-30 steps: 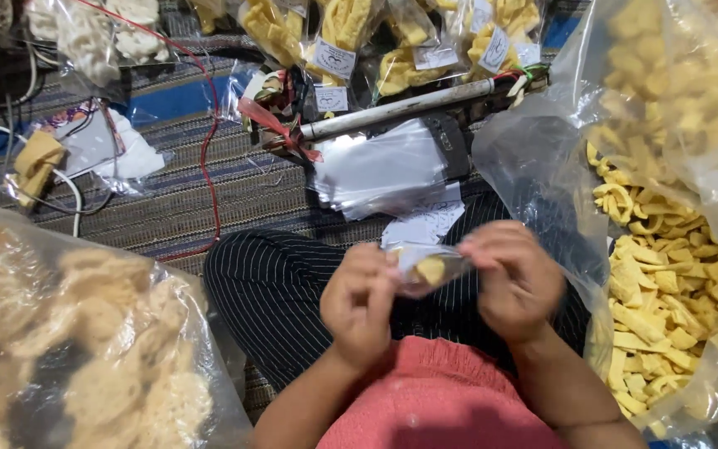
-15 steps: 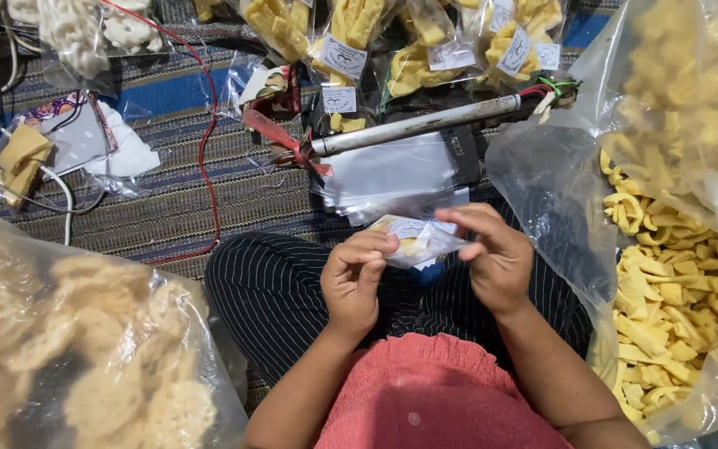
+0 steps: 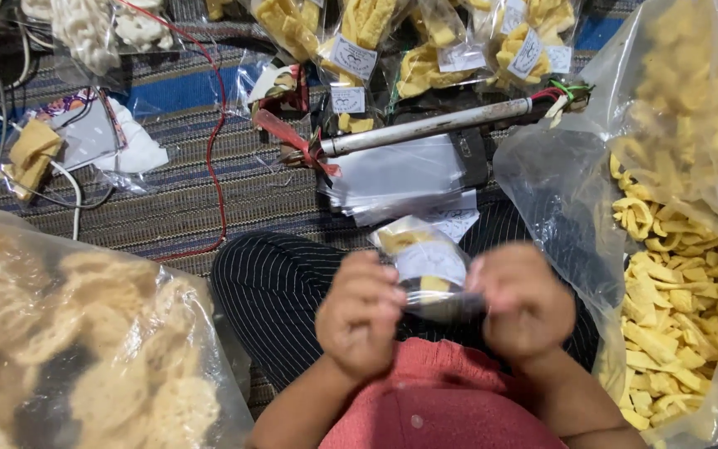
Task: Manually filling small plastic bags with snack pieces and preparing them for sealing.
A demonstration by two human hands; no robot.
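Holding small snack bag (image 3: 422,259) upright, both hands (image 3: 446,312)

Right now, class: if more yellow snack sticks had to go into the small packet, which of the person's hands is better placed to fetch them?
Probably the right hand. Both hands grip the small packet, but the big open bag of yellow sticks lies just beside the right; the left hand is farther off.

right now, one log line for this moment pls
left hand: grip on small snack bag | right hand: grip on same bag | big bag of yellow chips at right | mat below
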